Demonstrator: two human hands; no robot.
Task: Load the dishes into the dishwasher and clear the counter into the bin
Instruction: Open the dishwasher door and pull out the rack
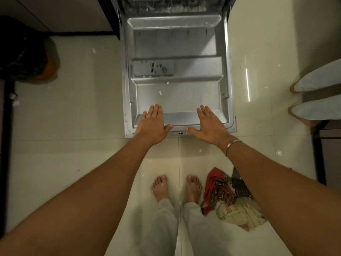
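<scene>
Left hand (151,124), right hand (208,124) flat, over open dishwasher door (177,45)

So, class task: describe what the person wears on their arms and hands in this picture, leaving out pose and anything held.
Both forearms are bare, with no sleeves in view. The left hand carries no ring, watch or glove. The right hand is also ungloved, and a thin plain silver metal bangle circles the wrist just behind it. No markings or other jewellery show on either arm.
</scene>
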